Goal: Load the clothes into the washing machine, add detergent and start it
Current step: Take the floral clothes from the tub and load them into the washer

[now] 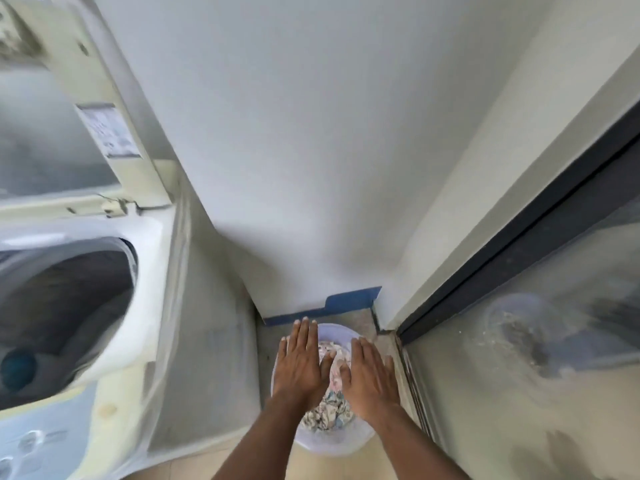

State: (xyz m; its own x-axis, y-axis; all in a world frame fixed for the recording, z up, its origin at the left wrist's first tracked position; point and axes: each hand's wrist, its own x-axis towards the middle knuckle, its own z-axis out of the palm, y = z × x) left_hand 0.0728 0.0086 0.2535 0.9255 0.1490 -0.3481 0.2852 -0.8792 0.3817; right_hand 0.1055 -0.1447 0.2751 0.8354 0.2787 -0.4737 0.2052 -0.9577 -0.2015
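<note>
A pale lilac plastic basket (334, 445) stands on the floor in the corner, filled with crumpled patterned clothes (327, 408). Both my hands reach down over it with straight, spread fingers. My left hand (301, 358) is above the basket's left side and my right hand (370, 375) above its right side; neither grips anything. Whether they touch the clothes I cannot tell. The top-loading washing machine (145, 306) stands to the left with its lid (104, 109) raised and its drum (62, 313) open.
A white wall (311, 150) rises straight ahead, with blue tape (346, 301) along its base. A dark-framed glass sliding door (519, 258) runs along the right. The basket sits in a narrow gap between machine and door track. The frame is motion-blurred.
</note>
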